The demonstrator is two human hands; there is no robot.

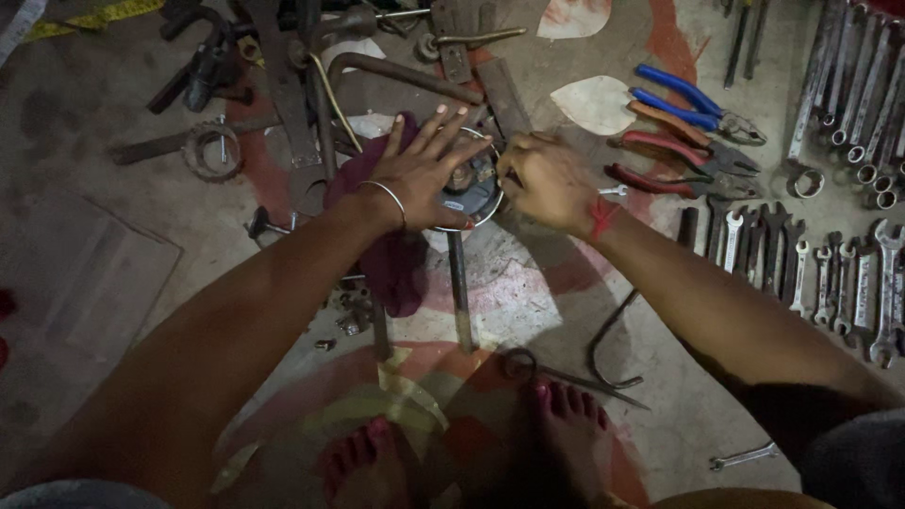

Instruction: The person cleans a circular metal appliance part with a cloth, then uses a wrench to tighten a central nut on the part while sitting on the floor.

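My left hand point(419, 174) lies flat with fingers spread wide, pressing on the round metal part point(471, 188) so it stays put on the floor point(113, 188), just beside a dark red cloth point(391, 264). My right hand point(547, 179) is curled tight at the part's edge, but I cannot tell what it pinches. Pliers point(693, 132) and wrenches point(811, 273) wait close by.

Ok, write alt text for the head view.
Left hand lies flat on a round metal part on the floor while the right hand works at its edge. Pliers and spanners lie to the right, bare feet below.
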